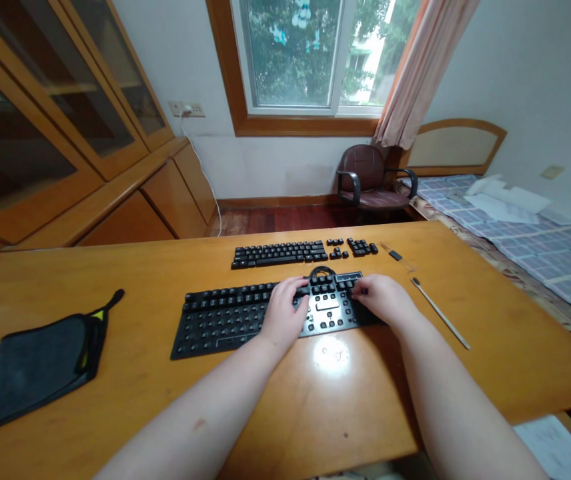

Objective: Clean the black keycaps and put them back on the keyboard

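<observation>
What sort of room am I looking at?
Probably a bedroom in a home: a bed stands to the right, a pink curtain hangs by the window, and there's a glass-fronted wooden cabinet.

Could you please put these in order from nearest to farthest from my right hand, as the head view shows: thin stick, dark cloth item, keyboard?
From the right hand:
1. Keyboard: directly under the fingers, at its right end.
2. Thin stick: on the desk, to the right.
3. Dark cloth item: at the desk's far left.
</observation>
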`<state>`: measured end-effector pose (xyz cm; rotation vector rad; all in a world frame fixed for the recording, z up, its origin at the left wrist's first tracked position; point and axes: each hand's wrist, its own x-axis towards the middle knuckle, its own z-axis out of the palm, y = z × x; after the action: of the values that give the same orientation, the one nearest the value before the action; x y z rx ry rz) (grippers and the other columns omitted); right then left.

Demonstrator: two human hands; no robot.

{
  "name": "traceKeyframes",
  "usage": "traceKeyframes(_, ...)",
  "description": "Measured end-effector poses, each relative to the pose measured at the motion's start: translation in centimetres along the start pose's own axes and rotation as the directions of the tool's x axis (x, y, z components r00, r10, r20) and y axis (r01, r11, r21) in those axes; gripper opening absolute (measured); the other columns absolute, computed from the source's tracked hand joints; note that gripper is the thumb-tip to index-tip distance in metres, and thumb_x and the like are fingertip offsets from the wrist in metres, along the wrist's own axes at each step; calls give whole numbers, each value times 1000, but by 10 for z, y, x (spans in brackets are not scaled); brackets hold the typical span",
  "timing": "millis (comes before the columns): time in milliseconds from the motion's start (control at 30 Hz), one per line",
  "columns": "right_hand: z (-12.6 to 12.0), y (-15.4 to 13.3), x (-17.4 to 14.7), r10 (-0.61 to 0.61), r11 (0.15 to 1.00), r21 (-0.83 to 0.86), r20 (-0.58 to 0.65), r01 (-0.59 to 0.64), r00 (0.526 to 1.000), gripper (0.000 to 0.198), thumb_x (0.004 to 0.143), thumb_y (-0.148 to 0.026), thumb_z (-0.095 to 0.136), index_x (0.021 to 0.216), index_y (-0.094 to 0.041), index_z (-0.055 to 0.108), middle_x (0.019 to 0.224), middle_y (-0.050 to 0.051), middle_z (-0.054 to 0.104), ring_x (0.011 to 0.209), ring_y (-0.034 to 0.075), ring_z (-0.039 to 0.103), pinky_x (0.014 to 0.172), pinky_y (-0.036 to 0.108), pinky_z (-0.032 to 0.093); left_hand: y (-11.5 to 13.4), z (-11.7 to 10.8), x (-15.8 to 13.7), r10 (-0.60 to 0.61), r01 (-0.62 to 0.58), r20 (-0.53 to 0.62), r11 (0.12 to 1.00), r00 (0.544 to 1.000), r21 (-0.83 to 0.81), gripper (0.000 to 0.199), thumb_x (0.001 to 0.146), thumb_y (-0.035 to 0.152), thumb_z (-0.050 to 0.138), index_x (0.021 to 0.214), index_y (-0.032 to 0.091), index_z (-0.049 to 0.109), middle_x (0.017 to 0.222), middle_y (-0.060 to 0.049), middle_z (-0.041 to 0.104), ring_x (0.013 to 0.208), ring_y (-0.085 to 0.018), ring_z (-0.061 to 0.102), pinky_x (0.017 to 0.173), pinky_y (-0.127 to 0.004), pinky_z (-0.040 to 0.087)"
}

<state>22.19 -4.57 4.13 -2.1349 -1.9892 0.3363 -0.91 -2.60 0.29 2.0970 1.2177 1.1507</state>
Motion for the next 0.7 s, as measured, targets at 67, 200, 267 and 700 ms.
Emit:
traceKeyframes(67,0,-3,-2,9,1000,-23,9,-9,1000,10,71,-24,61,73,-25,70,81,2,69,73,17,60,60,24,38,1,0,0,-5,5,4,1000,1000,4,28,79,15,52,105,21,59,113,-7,59,110,-21,52,99,-42,40)
traceKeyframes(200,1,-8,-8,66,998,-17,16,-66,998,16,75,-34,57,78,-25,71,77,4,69,70,19,61,57,25,37,2,0,0,-9,9,15,1000,1000,8,27,79,15,52,105,20,58,114,-7,59,110,-21,51,99,-41,40)
traceKeyframes(267,1,-10,-10,85,996,-11,19,-85,996,18,76,-35,55,79,-25,71,75,5,69,68,19,61,55,25,36,2,0,0,-4,4,14,1000,1000,7,27,79,15,52,105,21,58,113,-7,59,110,-21,52,99,-42,40)
traceKeyframes(700,5,-13,-9,129,989,72,12,-130,992,21,77,-34,54,71,-22,69,68,5,67,63,17,60,52,24,34,4,-1,0,-9,9,13,1000,1000,10,27,78,15,52,103,21,59,112,-6,60,109,-22,53,98,-42,40)
